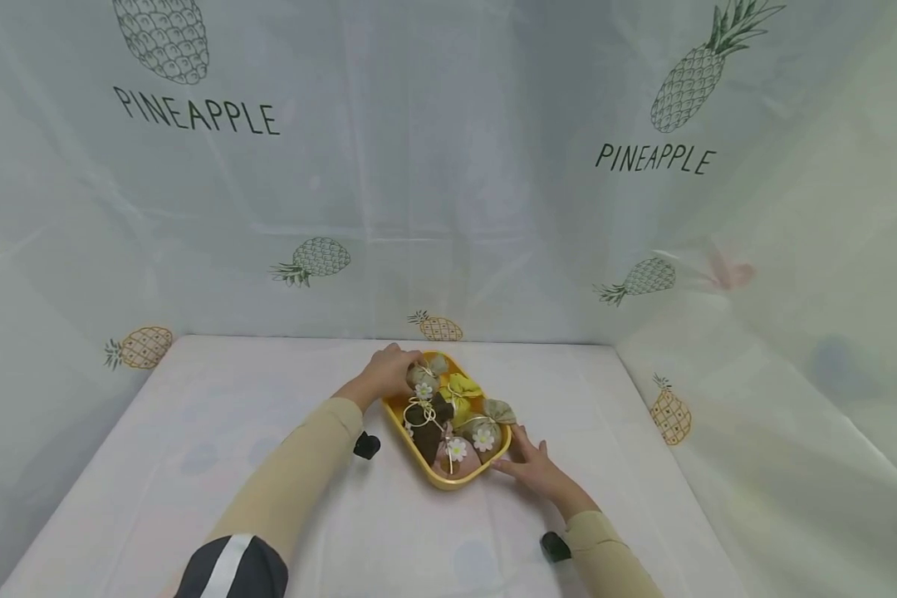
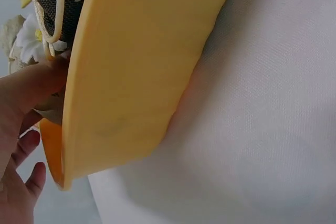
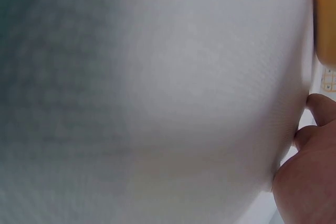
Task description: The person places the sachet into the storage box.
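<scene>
A yellow tray [image 1: 423, 465] stands slantwise on the table, with several small cloth sachets in it. My left hand [image 1: 389, 371] reaches over its far left end and holds a grey-green sachet [image 1: 423, 377] with a white flower; in the left wrist view the left hand [image 2: 18, 124] has a digit inside the rim, its tip hidden. Beside that sachet lie a yellow sachet [image 1: 459, 397], a dark brown one [image 1: 424, 432], a pink one [image 1: 459, 462] and another grey-green one [image 1: 486, 432]. My right hand [image 1: 541, 473] rests by the tray's near right corner, fingers spread.
The table [image 1: 269, 490] has a white cloth over it. Behind it hangs a pale curtain [image 1: 448, 166] printed with pineapples, which also runs along the right side. Dark wrist-camera pieces [image 1: 367, 446] show at both wrists.
</scene>
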Tool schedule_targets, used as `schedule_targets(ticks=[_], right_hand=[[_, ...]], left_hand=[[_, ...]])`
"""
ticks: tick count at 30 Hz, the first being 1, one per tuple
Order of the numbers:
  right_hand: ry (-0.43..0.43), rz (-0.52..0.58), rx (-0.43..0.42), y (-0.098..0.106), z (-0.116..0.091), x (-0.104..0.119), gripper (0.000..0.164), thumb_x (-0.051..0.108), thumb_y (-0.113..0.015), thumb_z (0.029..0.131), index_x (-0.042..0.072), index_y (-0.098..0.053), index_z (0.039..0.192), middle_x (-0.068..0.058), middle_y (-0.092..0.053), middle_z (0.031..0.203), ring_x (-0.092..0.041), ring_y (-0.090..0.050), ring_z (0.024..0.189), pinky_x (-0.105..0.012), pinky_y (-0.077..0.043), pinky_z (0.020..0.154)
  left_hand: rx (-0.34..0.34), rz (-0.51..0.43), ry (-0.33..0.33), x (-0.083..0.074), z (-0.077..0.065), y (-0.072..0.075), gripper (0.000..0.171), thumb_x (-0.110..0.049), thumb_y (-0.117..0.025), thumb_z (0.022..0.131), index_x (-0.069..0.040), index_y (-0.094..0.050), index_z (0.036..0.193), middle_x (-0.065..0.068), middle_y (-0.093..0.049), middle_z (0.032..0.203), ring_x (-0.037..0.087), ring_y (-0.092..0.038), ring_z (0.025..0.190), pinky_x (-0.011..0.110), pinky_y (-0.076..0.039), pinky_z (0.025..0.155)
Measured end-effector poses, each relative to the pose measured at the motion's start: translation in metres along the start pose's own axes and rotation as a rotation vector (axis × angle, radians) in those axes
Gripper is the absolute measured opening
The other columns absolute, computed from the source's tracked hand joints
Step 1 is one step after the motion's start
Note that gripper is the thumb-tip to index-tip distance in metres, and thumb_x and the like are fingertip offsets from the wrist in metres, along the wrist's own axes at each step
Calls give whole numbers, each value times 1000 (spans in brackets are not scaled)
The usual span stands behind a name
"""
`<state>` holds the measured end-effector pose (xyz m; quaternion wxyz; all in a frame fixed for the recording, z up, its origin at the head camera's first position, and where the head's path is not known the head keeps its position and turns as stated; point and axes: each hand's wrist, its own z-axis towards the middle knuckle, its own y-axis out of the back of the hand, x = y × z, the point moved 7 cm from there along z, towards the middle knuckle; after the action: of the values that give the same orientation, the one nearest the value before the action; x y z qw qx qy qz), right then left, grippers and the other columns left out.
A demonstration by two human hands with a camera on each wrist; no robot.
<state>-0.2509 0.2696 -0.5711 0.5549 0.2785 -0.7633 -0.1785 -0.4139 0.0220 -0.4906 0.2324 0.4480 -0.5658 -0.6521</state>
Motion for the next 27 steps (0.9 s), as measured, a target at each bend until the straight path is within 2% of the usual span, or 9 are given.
schedule_targets(ticks=[5,13,19,25,27], right_hand=[[-4,6,3,0,-1,1,102,56,-71,81,18,-15,157,-21,-4,159,-55,19,136,-75,8,101],[-13,2,-1,0,-2,2,102,56,-71,81,17,-16,157,-20,-4,160,-55,19,137,-75,8,100],[-3,-8,0,-1,-3,5,101,55,-71,82,18,-16,157,-21,-4,159,-56,18,136,-75,7,101],[16,-23,-11,1,-4,8,100,55,-71,82,16,-17,157,-23,-6,158,-56,15,137,-73,6,103],[25,-26,-13,1,-4,9,101,55,-71,82,15,-17,157,-23,-6,158,-54,14,138,-72,7,104]], left_hand=[[11,47,13,4,-1,-5,47,-29,-85,76,-24,-65,118,-3,-55,98,19,-43,94,40,-41,83],[0,-4,-21,5,-8,-1,44,-24,-86,74,-23,-68,115,-2,-55,95,21,-42,91,39,-41,78],[7,-99,-1,10,-18,10,56,-24,-88,72,-24,-65,123,-5,-61,104,18,-44,97,37,-42,84],[-6,-108,-55,10,-29,19,61,-31,-89,70,-22,-64,125,-2,-64,110,20,-47,102,40,-42,89],[-4,-113,-53,11,-33,20,61,-32,-88,70,-21,-65,125,-1,-65,111,21,-48,103,40,-42,90]])
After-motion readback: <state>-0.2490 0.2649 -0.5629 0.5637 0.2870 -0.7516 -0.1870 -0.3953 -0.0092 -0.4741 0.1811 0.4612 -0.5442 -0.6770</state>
